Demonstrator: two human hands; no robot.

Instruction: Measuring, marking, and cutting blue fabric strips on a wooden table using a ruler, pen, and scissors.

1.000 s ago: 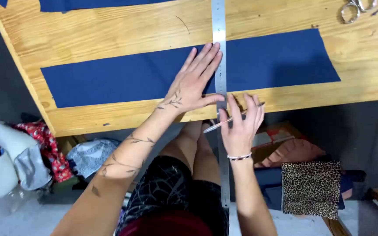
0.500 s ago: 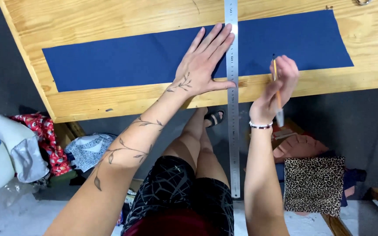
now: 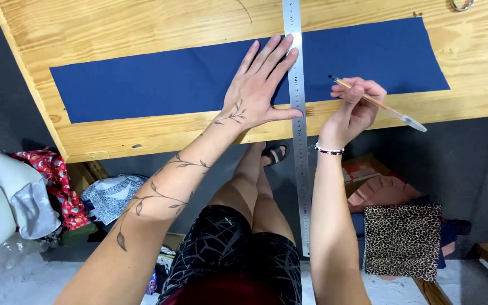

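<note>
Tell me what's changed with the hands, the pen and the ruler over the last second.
The right hand came up from the table's near edge to the ruler's right side and now angles the pen so its tip hovers over the blue fabric. The left hand still presses flat on the fabric against the metal ruler, which stays across the strip.

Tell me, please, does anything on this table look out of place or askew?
The metal ruler hangs far over the table's near edge, steadied only by the left hand. The blue cloth lies flat.
</note>
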